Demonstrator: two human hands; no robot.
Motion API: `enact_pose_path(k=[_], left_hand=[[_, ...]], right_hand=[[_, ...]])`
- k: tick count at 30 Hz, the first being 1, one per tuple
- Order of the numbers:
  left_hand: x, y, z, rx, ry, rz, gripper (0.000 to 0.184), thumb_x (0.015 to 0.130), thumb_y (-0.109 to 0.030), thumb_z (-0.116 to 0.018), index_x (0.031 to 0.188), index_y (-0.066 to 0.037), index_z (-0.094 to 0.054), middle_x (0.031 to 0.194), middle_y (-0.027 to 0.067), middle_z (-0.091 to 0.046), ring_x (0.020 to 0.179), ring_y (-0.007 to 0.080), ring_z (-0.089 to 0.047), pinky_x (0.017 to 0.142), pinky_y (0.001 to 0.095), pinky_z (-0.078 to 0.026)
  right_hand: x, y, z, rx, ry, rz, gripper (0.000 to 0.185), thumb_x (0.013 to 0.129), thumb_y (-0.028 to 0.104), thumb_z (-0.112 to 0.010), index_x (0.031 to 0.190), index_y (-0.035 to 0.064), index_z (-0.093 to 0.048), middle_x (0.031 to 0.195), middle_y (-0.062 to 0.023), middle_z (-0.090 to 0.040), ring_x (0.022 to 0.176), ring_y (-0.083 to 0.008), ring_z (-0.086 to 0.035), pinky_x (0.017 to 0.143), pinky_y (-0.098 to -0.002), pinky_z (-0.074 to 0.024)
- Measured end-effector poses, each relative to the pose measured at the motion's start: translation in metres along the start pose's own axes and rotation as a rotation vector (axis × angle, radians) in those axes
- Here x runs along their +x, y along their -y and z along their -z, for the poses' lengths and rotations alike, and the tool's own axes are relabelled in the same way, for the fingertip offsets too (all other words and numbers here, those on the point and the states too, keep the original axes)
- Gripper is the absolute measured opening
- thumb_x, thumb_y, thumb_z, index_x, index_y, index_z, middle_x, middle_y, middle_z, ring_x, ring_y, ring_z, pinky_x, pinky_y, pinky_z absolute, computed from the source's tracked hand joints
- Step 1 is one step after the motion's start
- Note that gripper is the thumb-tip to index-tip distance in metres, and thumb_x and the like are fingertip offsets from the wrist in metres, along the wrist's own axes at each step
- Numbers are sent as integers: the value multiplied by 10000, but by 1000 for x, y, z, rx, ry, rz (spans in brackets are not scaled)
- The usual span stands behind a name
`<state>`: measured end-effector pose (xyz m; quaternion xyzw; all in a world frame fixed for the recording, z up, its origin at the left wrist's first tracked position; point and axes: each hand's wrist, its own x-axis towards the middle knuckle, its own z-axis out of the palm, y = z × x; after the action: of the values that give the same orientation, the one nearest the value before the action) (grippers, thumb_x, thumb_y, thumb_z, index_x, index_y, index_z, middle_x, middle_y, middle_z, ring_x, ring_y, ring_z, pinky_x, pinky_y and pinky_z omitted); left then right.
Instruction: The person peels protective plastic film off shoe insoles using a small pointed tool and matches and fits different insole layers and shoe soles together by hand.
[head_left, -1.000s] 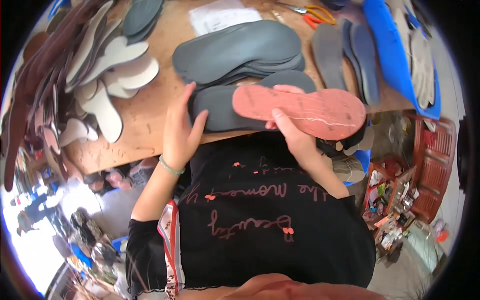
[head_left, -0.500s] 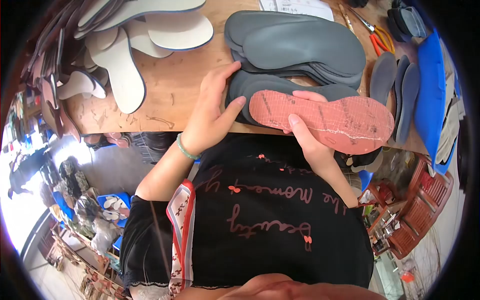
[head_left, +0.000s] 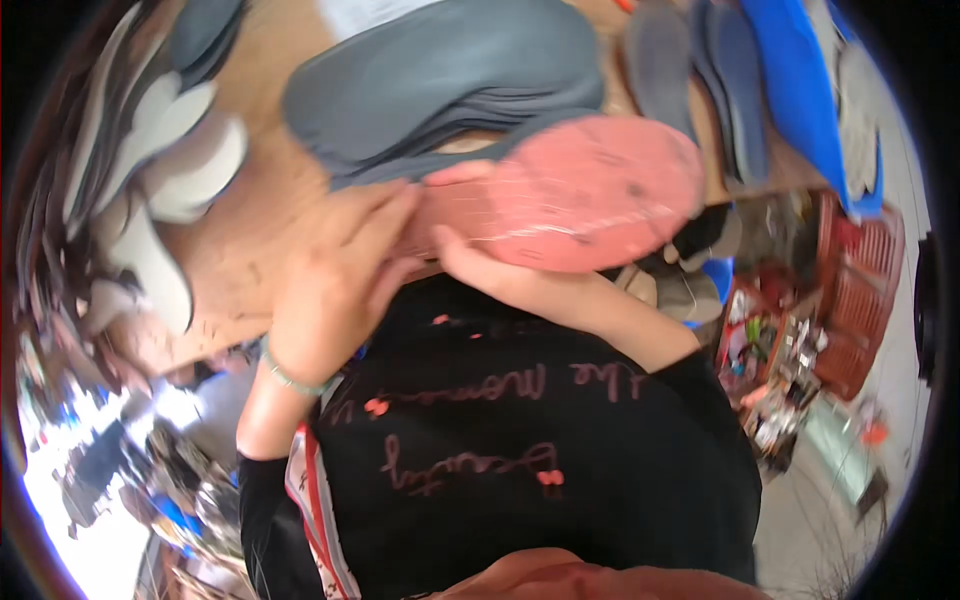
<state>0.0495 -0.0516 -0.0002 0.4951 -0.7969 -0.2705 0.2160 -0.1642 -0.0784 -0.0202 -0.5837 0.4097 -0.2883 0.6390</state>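
Note:
A pink insole (head_left: 610, 195) with scuffed, worn lines across its face is held over the front edge of the workbench. My right hand (head_left: 480, 262) grips it near the narrow end, with the thumb on top and the other fingers partly behind it. At that same narrow end is my left hand (head_left: 335, 245), wearing a pale green bracelet, its fingers and thumb closed about the tip and smeared by motion. Just beyond both hands, dark grey insoles (head_left: 450, 75) lie in a thick stack.
White insoles (head_left: 200, 165) with dark edges lie at the left, beside a heap of brownish pieces (head_left: 60, 190). More grey insoles (head_left: 660, 75) stand at the right, near a blue tray (head_left: 800, 95). The wooden bench (head_left: 235, 240) ends close to my body; a reddish slatted chair (head_left: 865, 290) is off right.
My left hand has come from beside the grey stack to the narrow end of the pink insole. My right hand still holds the insole. The whole view has shifted and blurred.

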Motion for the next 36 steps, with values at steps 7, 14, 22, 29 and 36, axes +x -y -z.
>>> enact_pose_path(k=[7,14,22,29,36], left_hand=[[14,-20,2,163,116,87,661,705,-20,-779,1327,-39,-557,1217,158,-582,1097,351,-575,929,404,-467],[28,-30,0,247,195,105,624,696,-22,-761,1287,-17,-561,1151,159,-580,1045,363,-568,885,428,-465],[31,-31,-1,273,220,143,616,696,-35,-762,1281,-26,-570,1153,148,-584,1043,355,-567,883,430,-464],[28,-32,-5,279,181,117,581,707,-32,-756,1263,-25,-587,1148,146,-605,1015,352,-584,860,425,-482],[13,-19,-5,172,60,51,576,691,-49,-795,1237,-19,-615,1199,154,-615,1056,348,-600,896,411,-486]], right_hand=[[-38,-24,60,151,-608,178,848,756,171,-796,1423,3,-300,1118,-93,-493,983,-181,-493,896,-327,-425],[-49,-40,88,-334,-697,168,905,789,189,-794,1477,-8,-240,1139,-51,-393,897,-131,-363,829,-270,-353],[-39,-41,94,-388,-645,127,795,814,166,-768,1450,9,-318,1188,-100,-422,983,-186,-412,885,-308,-387],[-39,-36,103,-423,-576,57,753,827,209,-762,1428,23,-350,1258,-145,-455,1121,-253,-472,963,-359,-399],[-64,-13,113,60,-768,200,533,898,64,-656,1369,4,-413,1214,-64,-481,950,-100,-445,884,-259,-409]])
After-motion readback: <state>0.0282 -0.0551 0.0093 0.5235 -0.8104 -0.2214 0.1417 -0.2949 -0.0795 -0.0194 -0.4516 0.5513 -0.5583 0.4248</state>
